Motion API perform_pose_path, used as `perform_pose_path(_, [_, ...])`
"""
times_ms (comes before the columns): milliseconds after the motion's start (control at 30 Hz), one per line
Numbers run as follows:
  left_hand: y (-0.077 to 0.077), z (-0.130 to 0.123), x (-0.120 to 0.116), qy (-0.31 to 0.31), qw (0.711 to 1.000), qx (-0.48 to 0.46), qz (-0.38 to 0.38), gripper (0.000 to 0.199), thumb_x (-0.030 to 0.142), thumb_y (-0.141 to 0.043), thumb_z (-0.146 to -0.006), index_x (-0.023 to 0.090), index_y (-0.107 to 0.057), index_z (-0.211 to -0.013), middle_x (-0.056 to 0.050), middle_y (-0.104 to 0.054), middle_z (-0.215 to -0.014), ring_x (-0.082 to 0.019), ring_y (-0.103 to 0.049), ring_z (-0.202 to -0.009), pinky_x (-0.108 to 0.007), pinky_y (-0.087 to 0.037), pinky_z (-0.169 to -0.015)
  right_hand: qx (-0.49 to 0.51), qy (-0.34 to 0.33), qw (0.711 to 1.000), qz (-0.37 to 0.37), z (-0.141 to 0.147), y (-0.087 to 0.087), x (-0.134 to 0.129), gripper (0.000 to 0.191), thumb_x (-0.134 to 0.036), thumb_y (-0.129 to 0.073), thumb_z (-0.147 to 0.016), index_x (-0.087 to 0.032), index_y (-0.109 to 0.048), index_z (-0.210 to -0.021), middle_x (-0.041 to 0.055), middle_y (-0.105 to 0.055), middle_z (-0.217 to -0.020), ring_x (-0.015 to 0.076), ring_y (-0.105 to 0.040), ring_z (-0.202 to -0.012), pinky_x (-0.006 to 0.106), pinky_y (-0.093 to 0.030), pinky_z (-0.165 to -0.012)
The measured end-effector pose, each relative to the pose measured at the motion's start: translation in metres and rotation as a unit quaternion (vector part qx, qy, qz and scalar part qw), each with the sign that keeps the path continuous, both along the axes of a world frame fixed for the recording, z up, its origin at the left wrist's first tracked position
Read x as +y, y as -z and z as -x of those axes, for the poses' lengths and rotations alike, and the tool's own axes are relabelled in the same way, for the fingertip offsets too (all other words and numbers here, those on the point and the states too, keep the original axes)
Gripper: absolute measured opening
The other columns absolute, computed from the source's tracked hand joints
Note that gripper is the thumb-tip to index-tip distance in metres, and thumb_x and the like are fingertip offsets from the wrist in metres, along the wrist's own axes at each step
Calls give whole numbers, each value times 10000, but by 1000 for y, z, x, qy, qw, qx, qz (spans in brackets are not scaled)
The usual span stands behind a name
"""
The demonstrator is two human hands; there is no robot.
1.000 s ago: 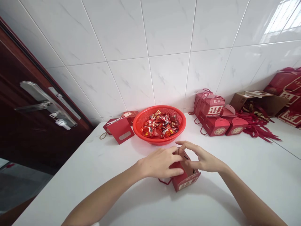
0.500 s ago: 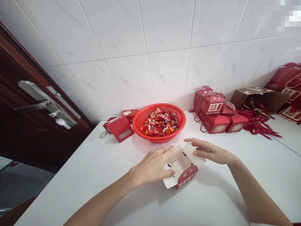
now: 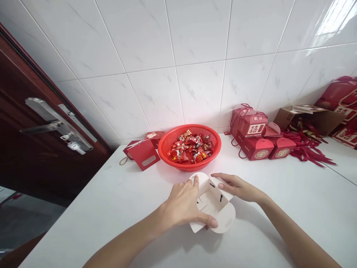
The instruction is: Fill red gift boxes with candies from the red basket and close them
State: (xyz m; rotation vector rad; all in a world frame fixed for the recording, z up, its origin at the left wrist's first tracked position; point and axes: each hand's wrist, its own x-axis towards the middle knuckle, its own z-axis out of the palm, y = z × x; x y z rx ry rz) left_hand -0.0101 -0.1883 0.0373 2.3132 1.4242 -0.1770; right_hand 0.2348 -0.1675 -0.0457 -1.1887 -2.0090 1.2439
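Observation:
A small paper gift box (image 3: pixel 213 201), white inside with dark slots in its walls, stands on the table with its top flaps folded outward. My left hand (image 3: pixel 182 206) is at the box's left side, thumb on the near rounded flap and index finger on the far one. My right hand (image 3: pixel 237 187) holds the right flap, thumb on top and fingers at its far edge. Just beyond the box sits a red plastic basket (image 3: pixel 189 166) with many wrapped candies (image 3: pixel 192 145) in it.
Red gift boxes (image 3: pixel 255 128) with cord handles are stacked at the right, beside red ribbons (image 3: pixel 306 149) and a cardboard box (image 3: pixel 320 119). Left of the basket, a red box with a window (image 3: pixel 145 154) stands open. A tiled wall (image 3: pixel 200 93) backs the white table (image 3: pixel 117 208).
The near flap has swung down from upright, and its white inner side now shows under my left thumb. My right hand has moved left and closed on the right flap.

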Motion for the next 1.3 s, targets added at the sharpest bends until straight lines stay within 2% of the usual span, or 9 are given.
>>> perform_pose_path(200, [4, 7, 14, 3, 998, 67, -6, 667, 758, -729, -558, 201, -644, -915, -72, -702, -792, -321, -694, -765, -359, -462, -691, 32, 49, 998, -37, 36, 17, -4, 584, -623, -396, -984, -231, -571, -1380, 67, -726, -1012, 233, -656, -866, 375, -556, -793])
perform_pose_path(333, [2, 16, 24, -11, 996, 88, -18, 510, 692, -676, -694, 197, -628, -806, -95, -705, -793, -321, -695, -776, -346, -430, -655, 15, 53, 996, -76, 45, 13, -4, 544, -591, -377, -1002, -230, -558, -1366, 85, -716, -1123, 214, -646, -823, 373, -549, -775])
perform_pose_path(500, [-20, 29, 29, -62, 994, 46, -73, 295, 493, -575, -866, 201, -617, -875, -70, -706, -869, -261, -674, -798, -302, -374, -598, 32, 34, 989, -143, 39, -13, 12, 468, -541, -438, -998, -235, -605, -1310, 108, -673, -1299, 249, -658, -1055, 373, -545, -867])
perform_pose_path(700, [-42, 39, 36, -47, 994, -39, -85, 296, 499, -555, -878, 233, -684, -884, -16, -701, -828, -223, -653, -788, -278, -378, -602, 77, 60, 975, -201, 35, -55, 48, 323, -486, -558, -937, -216, -730, -981, 81, -757, -985, 236, -686, -880, 359, -545, -776])
perform_pose_path(800, [-46, 42, 63, -57, 992, -57, -96, 336, 506, -522, -894, 225, -705, -872, -11, -716, -785, -211, -657, -735, -284, -395, -603, 141, 82, 968, -192, 42, -66, 74, 301, -483, -631, -865, -204, -740, -891, 65, -748, -889, 221, -682, -794, 352, -543, -748])
perform_pose_path(933, [-38, 45, 127, -59, 986, -93, -127, 360, 468, -564, -880, 210, -730, -1071, -37, -764, -917, -229, -692, -876, -287, -478, -748, 235, 125, 956, -119, 61, -67, 116, 305, -485, -694, -749, -196, -740, -835, 41, -736, -820, 194, -661, -689, 318, -526, -650])
perform_pose_path(1067, [-16, 44, 190, -48, 995, -44, -76, 373, 419, -603, -877, 179, -716, -1138, -91, -748, -1152, -259, -692, -1042, -299, -505, -882, 347, 252, 899, -82, 76, -57, 157, 258, -404, -731, -615, -196, -712, -768, 25, -729, -763, 184, -654, -655, 315, -528, -658])
perform_pose_path(1200, [9, 36, 232, -35, 996, -20, -79, 526, 332, -652, -851, 172, -606, -1350, -143, -601, -1425, -289, -584, -1289, -338, -440, -1069, 388, 323, 861, -69, 74, -44, 179, 228, -379, -705, -590, -211, -657, -736, 17, -697, -703, 163, -613, -585, 302, -513, -589])
perform_pose_path(1300, [23, 24, 254, -23, 997, -8, -72, 774, 402, -718, -804, 210, -446, -1502, -158, -405, -1591, -319, -401, -1459, -400, -356, -1166, 402, 336, 851, -45, 69, -38, 182, 219, -347, -709, -564, -207, -645, -720, 14, -677, -673, 150, -601, -551, 294, -510, -561])
